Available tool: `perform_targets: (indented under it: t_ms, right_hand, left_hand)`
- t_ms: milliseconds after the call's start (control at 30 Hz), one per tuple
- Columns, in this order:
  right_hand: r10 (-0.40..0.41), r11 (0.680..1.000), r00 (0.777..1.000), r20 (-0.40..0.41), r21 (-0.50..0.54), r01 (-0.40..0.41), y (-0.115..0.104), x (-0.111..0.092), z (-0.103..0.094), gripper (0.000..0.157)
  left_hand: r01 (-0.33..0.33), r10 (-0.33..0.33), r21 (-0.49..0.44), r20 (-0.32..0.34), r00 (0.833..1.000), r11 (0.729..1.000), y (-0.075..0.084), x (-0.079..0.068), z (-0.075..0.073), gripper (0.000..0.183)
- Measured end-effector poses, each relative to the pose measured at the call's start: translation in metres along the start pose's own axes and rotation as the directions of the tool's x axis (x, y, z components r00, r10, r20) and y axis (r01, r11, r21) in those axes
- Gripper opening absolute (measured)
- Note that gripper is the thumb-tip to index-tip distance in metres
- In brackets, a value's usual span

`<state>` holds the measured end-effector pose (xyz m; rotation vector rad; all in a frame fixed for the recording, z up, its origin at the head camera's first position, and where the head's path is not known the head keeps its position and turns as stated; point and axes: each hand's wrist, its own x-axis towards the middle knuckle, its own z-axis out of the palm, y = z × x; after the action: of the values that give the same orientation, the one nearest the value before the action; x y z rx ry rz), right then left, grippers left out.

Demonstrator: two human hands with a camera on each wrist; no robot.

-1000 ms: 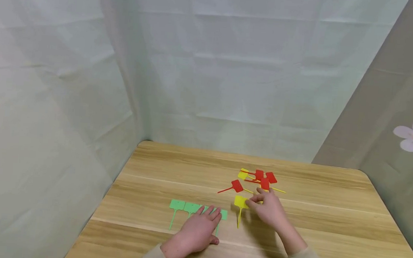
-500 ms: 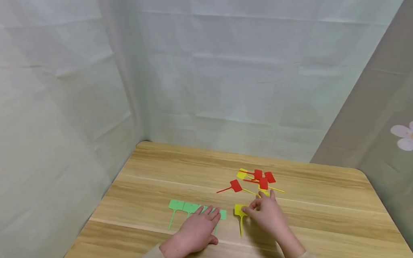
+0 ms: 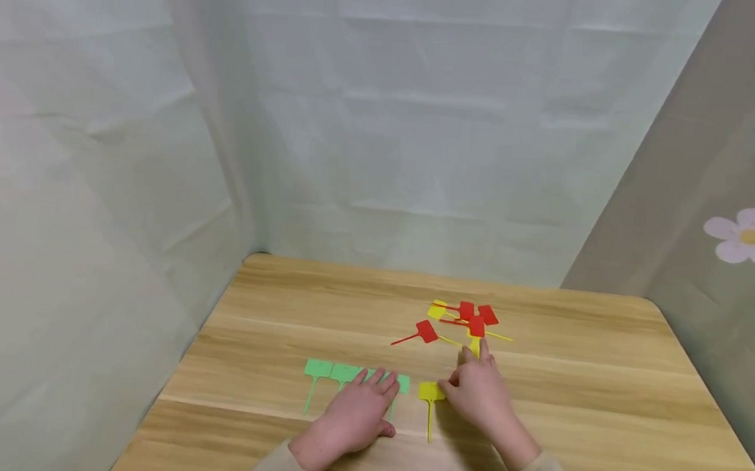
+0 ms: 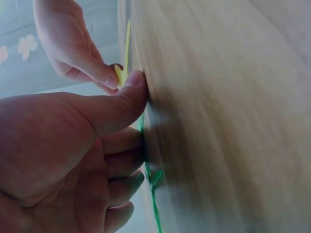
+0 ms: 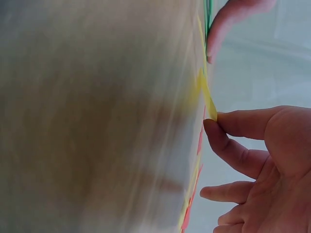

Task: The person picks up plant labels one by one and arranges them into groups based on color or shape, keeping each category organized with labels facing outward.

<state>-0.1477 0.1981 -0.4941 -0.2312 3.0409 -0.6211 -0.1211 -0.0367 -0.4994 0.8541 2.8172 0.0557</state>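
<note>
Several green plant labels (image 3: 318, 368) lie side by side in a row, stems toward me. My left hand (image 3: 358, 411) rests flat over the right part of that row with straight fingers, hiding some of it. Between thumb and index finger, my right hand (image 3: 481, 395) pinches the right edge of a yellow plant label (image 3: 430, 391), just right of the row, its stem toward me. In the right wrist view this yellow label (image 5: 210, 103) is tilted up from the table at the pinched edge. The other right fingers are held away from it.
Behind my right hand lies a loose pile of red plant labels (image 3: 476, 326) and yellow plant labels (image 3: 437, 310), some overlapping. One red label (image 3: 426, 331) lies at the pile's left front. A pale cloth (image 3: 410, 157) hangs behind the wooden table (image 3: 265, 308).
My right hand has drawn the yellow label toward me and lowered it closer to the green row's right end. My left hand stays on the green labels.
</note>
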Motion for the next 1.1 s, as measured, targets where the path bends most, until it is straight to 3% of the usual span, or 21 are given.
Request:
perform_targets:
  t_ms: [300,1100]
  right_hand:
    - [-0.005,1.000,1.000,-0.023,-0.009,0.005,-0.006,0.007,0.007,0.025]
    - [0.012,1.000,1.000,0.025,-0.024,-0.012,-0.009,0.005,0.007,0.027]
  left_hand:
    - [0.000,0.000,-0.015,0.013,1.000,1.000,-0.005,0.003,-0.003,0.077]
    - [-0.011,0.011,-0.022,-0.005,1.000,1.000,-0.002,-0.001,0.000,0.076]
